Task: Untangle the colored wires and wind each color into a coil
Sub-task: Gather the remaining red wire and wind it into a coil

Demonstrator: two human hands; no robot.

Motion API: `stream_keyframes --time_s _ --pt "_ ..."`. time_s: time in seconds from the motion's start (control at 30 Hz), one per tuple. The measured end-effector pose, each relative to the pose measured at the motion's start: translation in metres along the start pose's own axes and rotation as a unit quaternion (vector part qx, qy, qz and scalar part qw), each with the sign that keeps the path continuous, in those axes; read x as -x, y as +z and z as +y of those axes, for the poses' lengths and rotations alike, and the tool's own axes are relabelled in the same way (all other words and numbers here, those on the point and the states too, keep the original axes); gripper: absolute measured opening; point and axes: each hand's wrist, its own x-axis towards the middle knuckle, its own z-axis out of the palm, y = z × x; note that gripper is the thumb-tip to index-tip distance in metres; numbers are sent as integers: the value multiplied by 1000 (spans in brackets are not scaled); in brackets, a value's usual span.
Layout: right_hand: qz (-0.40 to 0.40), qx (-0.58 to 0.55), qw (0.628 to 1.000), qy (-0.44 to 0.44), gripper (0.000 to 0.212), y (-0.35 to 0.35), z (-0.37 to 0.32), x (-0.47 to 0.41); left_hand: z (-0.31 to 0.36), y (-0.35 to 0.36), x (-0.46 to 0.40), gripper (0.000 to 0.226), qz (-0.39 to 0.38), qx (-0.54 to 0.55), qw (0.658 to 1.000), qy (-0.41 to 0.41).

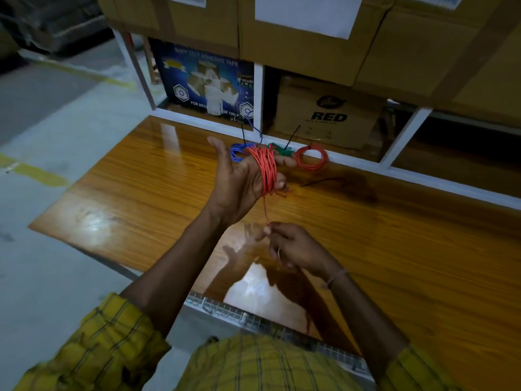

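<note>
My left hand is raised palm up over the wooden table, with orange-red wire wound many times around its fingers. One strand hangs from that winding down to my right hand, which pinches the wire's loose end. Behind my left hand, at the table's far edge, lie a blue coil, a green coil and a red coil. Black cable ties stick up from the blue and green coils.
A loose black cable tie lies on the table right of my left hand. Shelving with cardboard boxes and a blue tape carton stands right behind the table. Concrete floor lies to the left.
</note>
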Motion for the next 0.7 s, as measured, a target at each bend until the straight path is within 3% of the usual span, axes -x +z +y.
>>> stream_keyframes --time_s 0.13,0.3,0.47,0.53,0.63,0.7 --pt "-86 96 992 -16 16 -5 -33 30 -5 -12 -5 122 38 -149 988 10" --pt "-47 76 995 -53 14 -48 -73 47 -17 -25 5 115 21 -301 952 -48" --pt "7 -14 992 -123 17 -81 -86 36 -16 -14 17 117 -59 -379 920 -80" --pt "21 -109 984 -142 19 -89 -80 25 -14 -15 23 123 -95 -398 908 -91" --pt "39 -283 948 -139 23 -97 -72 6 -6 -13 34 114 -124 -370 915 -100" --pt "69 -319 937 -124 26 -98 -66 -7 -2 -13 40 114 -147 -328 928 -101"
